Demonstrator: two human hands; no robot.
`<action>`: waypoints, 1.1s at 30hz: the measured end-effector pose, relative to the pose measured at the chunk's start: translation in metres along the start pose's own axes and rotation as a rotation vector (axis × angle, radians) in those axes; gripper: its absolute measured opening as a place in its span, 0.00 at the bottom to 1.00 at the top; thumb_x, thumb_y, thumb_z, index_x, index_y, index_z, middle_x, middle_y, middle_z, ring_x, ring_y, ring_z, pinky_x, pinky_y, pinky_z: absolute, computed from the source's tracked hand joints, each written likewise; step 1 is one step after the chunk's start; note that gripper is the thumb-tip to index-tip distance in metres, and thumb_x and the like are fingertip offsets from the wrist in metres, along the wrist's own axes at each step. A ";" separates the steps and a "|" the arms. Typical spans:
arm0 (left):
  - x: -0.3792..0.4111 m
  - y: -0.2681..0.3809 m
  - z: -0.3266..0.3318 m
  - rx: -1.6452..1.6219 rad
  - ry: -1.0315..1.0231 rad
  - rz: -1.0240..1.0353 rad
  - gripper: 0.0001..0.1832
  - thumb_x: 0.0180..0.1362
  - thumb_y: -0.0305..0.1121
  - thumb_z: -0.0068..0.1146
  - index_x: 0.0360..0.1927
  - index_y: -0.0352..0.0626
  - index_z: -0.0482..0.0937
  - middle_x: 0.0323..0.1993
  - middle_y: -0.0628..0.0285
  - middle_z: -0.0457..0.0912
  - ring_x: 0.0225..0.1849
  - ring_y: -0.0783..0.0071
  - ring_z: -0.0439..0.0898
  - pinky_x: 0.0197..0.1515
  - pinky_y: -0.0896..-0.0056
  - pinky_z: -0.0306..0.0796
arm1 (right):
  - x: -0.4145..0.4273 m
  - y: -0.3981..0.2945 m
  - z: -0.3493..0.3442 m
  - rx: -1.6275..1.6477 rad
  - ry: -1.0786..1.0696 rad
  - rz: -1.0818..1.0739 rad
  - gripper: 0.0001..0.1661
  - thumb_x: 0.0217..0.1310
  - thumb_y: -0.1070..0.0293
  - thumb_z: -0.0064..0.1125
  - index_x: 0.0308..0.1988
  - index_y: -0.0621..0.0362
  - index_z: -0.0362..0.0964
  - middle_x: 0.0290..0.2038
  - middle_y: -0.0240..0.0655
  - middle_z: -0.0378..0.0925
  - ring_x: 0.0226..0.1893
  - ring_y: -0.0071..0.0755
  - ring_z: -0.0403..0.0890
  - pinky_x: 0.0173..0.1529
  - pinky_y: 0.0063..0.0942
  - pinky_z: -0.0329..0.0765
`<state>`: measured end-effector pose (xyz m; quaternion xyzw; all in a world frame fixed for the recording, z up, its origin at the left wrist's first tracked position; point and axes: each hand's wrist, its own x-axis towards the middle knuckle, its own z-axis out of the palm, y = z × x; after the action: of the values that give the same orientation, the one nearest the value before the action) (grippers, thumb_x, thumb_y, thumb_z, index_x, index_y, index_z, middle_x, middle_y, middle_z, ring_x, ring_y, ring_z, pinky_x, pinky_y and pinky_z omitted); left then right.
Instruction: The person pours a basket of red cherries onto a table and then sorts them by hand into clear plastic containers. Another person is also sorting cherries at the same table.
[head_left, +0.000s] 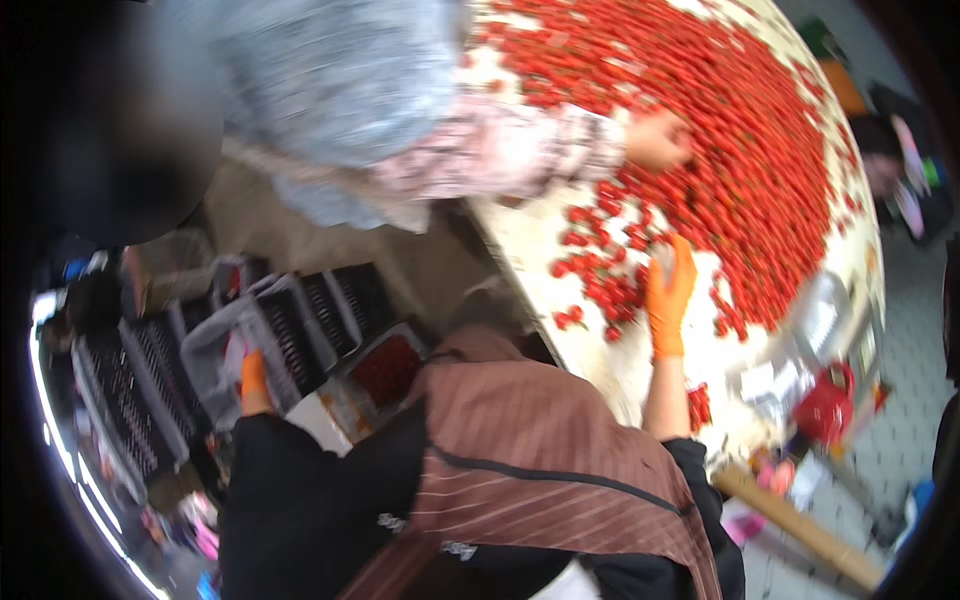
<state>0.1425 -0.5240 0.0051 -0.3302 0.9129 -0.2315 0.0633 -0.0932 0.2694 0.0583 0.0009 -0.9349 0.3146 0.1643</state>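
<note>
A large spread of small red fruits, perhaps cherry tomatoes (735, 150), covers much of a pale tabletop (525, 255). My right hand (671, 292), in an orange glove with paler fingertips, rests at the near side of the spread, beside a loose cluster of red fruits (607, 285). Its fingertips are blurred, so whether they pinch a fruit is unclear. Out to the left, my left hand (253, 375), also orange-gloved, reaches to a crate with a pale liner (217, 360). Something whitish and pink lies at its fingertips; its grip is not clear.
A co-worker's bare hand (660, 141) touches the fruits beyond my right hand. Black crates (289, 337) stand at the left, near a container of red fruits (386, 367). Clear plastic containers (817, 315) and a red vessel (825, 405) are at the right.
</note>
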 end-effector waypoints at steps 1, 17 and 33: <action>0.006 0.022 0.004 -0.020 0.142 0.009 0.19 0.60 0.40 0.54 0.52 0.44 0.80 0.39 0.48 0.84 0.35 0.43 0.82 0.40 0.41 0.75 | -0.008 0.008 0.000 -0.033 0.054 0.036 0.31 0.58 0.67 0.62 0.60 0.63 0.67 0.57 0.51 0.72 0.59 0.56 0.71 0.64 0.45 0.65; -0.135 0.461 -0.328 -0.768 -0.150 1.483 0.63 0.33 0.59 0.75 0.70 0.35 0.58 0.53 0.51 0.69 0.52 0.52 0.72 0.54 0.57 0.71 | -0.087 -0.036 -0.057 0.009 -0.306 0.566 0.57 0.45 0.56 0.76 0.70 0.56 0.54 0.54 0.43 0.68 0.43 0.37 0.77 0.48 0.32 0.77; -0.192 0.540 -0.346 -1.081 -0.717 1.578 0.52 0.39 0.23 0.72 0.71 0.48 0.59 0.58 0.52 0.64 0.60 0.55 0.71 0.58 0.61 0.73 | -0.086 -0.050 0.001 0.379 -0.100 0.548 0.48 0.51 0.77 0.66 0.70 0.57 0.53 0.57 0.44 0.66 0.55 0.41 0.76 0.52 0.31 0.79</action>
<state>-0.1113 0.0936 0.0528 0.3310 0.7799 0.4315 0.3099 -0.0073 0.2201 0.0608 -0.2045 -0.8322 0.5148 0.0243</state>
